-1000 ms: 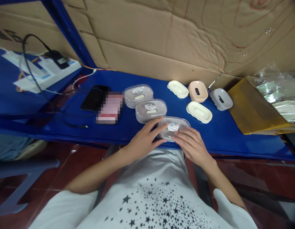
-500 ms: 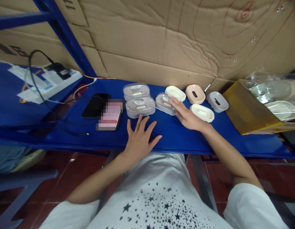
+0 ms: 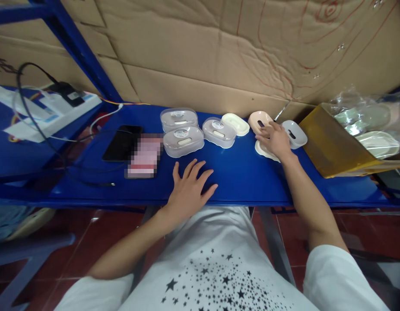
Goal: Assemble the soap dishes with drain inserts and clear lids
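My left hand [image 3: 191, 185] rests open on the blue table, fingers spread and holding nothing. My right hand [image 3: 275, 140] is over a cream oval tray [image 3: 264, 149] and the front of a peach soap-box base [image 3: 258, 117] with a dark slot. Its fingers are apart; whether they touch either piece I cannot tell. Just right of that hand lies a grey base [image 3: 296, 133]. Three lidded soap boxes with clear covers and round labels stand further left: a back one [image 3: 179, 117], a front one [image 3: 183, 140] and a separate one [image 3: 218, 130]. A second cream tray [image 3: 236, 124] lies behind the separate box.
On the left lie a black phone [image 3: 120, 142] and a phone with a blurred screen [image 3: 144, 156]. A white power strip [image 3: 54, 119] with cables is beyond them. At right stands a carton [image 3: 329, 144] holding plastic-wrapped pieces. Cardboard [image 3: 187, 52] lines the back.
My right hand has moved right, from the separate lidded box to the peach base and the front cream tray. My left hand stays spread on the table. The view has shifted slightly.
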### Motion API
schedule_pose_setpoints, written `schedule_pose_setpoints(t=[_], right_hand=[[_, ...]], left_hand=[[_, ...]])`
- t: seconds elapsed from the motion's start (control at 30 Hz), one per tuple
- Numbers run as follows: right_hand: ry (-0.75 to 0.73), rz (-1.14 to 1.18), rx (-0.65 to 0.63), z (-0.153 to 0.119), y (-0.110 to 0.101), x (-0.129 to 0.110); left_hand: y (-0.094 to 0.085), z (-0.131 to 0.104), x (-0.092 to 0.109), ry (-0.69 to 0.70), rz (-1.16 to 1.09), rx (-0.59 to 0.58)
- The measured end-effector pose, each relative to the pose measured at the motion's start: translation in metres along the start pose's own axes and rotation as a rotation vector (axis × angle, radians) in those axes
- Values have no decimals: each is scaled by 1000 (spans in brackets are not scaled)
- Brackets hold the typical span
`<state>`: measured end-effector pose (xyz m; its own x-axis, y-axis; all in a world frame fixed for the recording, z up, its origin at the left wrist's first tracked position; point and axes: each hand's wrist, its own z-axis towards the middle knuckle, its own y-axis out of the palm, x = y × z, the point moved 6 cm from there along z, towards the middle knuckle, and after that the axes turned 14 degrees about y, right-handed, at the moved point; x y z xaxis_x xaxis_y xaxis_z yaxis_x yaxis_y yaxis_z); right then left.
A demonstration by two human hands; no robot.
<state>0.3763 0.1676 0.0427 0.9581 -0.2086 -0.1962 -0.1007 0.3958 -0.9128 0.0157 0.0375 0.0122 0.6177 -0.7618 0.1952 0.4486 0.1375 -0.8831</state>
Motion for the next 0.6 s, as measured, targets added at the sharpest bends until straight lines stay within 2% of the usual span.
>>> schedule_pose_setpoints(t=[0.07, 0.2, 0.3, 0.5, 0.6], right_hand=[[31, 16, 26, 5, -2, 8], [164, 12, 155, 4, -23, 31], [220, 5, 194, 2, -28, 37], [95, 21, 52, 8, -3, 22], [102, 49, 87, 12, -10, 25]], left_hand=[[0, 0, 1, 6, -2, -5], [1, 1, 2, 17, -26, -8], [1, 1, 2, 19, -42, -8], [2, 0, 2, 34, -23, -27], [3, -1, 2, 35, -18, -20]])
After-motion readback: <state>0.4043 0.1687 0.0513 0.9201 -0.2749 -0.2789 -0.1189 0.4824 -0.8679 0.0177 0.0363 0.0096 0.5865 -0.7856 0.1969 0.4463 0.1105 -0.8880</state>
